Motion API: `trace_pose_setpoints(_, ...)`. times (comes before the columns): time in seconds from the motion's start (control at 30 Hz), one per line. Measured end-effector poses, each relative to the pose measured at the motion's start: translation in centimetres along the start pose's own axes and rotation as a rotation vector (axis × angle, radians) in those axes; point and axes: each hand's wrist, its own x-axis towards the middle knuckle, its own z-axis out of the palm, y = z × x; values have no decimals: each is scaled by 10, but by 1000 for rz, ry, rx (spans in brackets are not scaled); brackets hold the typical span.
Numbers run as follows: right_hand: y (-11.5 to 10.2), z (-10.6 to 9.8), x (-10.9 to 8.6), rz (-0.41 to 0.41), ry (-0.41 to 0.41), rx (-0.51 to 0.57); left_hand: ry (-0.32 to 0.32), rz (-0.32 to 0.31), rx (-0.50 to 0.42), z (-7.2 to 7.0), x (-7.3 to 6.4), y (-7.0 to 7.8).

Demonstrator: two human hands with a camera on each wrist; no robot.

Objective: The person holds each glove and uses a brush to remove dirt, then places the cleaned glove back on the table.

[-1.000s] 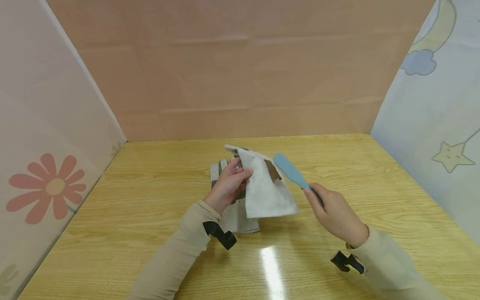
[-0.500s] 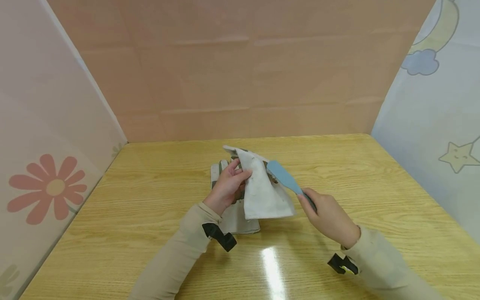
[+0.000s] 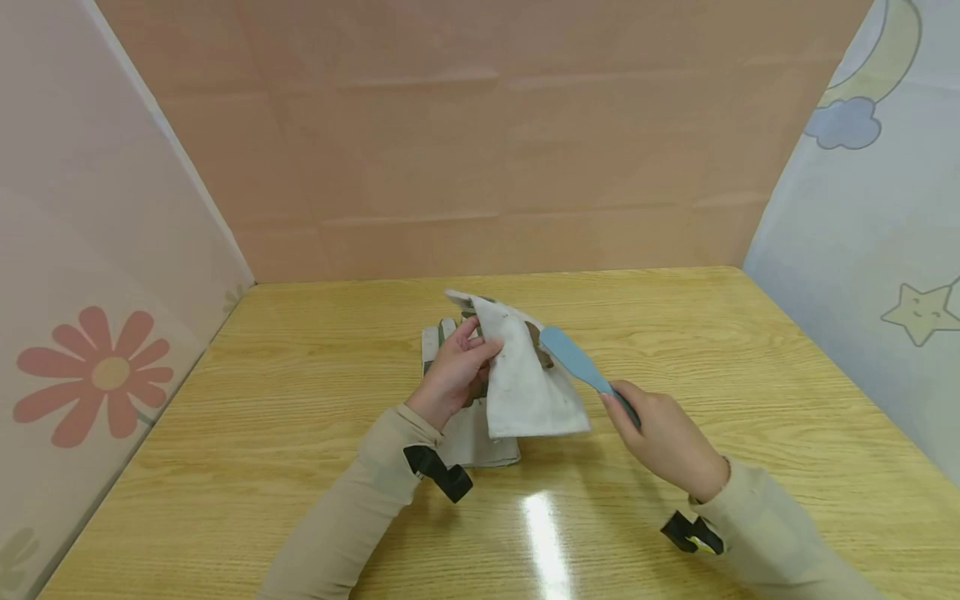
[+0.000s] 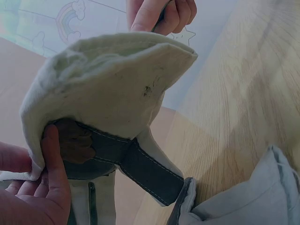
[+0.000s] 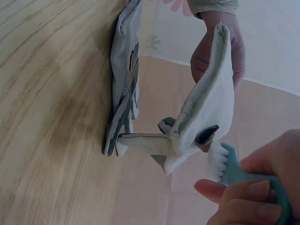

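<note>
My left hand [image 3: 456,367] pinches a white fabric work glove [image 3: 528,396] by its cuff and lifts it above the table. Dark grey strips [image 4: 152,173] and a brown patch [image 4: 75,140] show on it in the left wrist view. Under it, a matching glove [image 3: 480,446] lies on the table, partly covered by hand and raised glove. A light-blue brush [image 3: 577,360] has its handle in the curled fingers of my right hand [image 3: 667,437]. In the right wrist view, its white bristles [image 5: 217,161] are right at the brown patch.
The wooden table [image 3: 300,358] carries the gloves near its middle. Behind it stands a tan backdrop [image 3: 487,167]. Pale panels flank the sides, the left one with a red flower [image 3: 111,373], the right one with a star [image 3: 918,314].
The brush came left and down onto the glove's brown patch, then shifted slightly back right. The left hand and raised glove have hardly moved.
</note>
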Motion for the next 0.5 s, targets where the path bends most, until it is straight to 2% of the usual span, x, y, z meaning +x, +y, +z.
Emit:
trace_pose_setpoints(0.13,0,-1,-1,3,14,7,-1,0,0,0,0,0)
trace_pose_setpoints(0.33,-3,-2,4,-29,96,48,-33,-5,29,1,-2,0)
trace_pose_setpoints(0.5,-5,-1,11,-5,70,43,-80,1,66,3,-4,-1)
